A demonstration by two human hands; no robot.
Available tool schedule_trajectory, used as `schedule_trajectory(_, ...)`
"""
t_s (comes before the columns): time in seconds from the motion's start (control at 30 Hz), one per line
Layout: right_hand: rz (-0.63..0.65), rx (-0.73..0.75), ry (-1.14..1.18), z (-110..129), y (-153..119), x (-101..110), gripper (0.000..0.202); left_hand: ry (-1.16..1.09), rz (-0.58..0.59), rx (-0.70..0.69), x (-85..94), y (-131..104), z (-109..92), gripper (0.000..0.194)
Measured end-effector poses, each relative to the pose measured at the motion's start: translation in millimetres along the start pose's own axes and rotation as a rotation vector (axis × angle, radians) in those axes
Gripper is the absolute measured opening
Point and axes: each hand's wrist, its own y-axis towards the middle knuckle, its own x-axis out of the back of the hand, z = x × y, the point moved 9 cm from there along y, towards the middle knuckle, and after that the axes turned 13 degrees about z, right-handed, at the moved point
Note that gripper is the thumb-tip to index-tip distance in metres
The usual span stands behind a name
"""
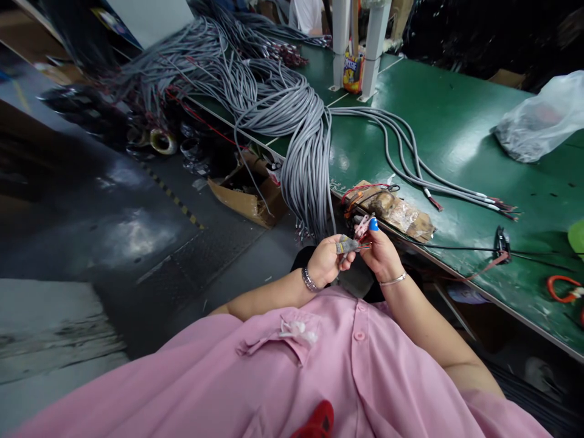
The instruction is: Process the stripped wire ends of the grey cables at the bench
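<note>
My left hand [326, 260], with grey covering on a finger and a metal watch at the wrist, pinches a grey cable end [349, 245] whose thin coloured wires stick out to the right. Close against it on the right is my right hand [379, 252], blue covering on its thumb, closed on small pink and white connector pieces [362, 226] with red wires. Both hands are just off the green table's [456, 152] front edge. Beside them on the table lies a taped cardboard piece [396, 210].
A thick bundle of grey cables [305, 140] hangs over the edge, above an open cardboard box [249, 198]. Several separate cables [406, 137] lie on the table. Farther right are a plastic bag [542, 118], a black clip-like object [502, 245] and orange-handled tool [563, 289].
</note>
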Motion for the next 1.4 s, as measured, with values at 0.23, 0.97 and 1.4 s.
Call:
schedule_trajectory(0.23, -0.004, -0.005, -0.006, 0.4, -3.0, -5.9, 0.034, 0.000, -0.009, -0.006, -0.5, 0.2, 0.7, 0.021)
schedule_trajectory(0.97, -0.037, 0.132, -0.142, 17.3, -7.1, 2.5, 0.030, -0.100, -0.042, -0.086, -0.5, -9.1, -3.3, 0.018)
schedule_trajectory(1.4, -0.056, 0.005, 0.038, 1.6, 8.0, -2.2, 0.040, -0.123, -0.051, -0.044, 4.2, 0.4, 2.9, 0.020)
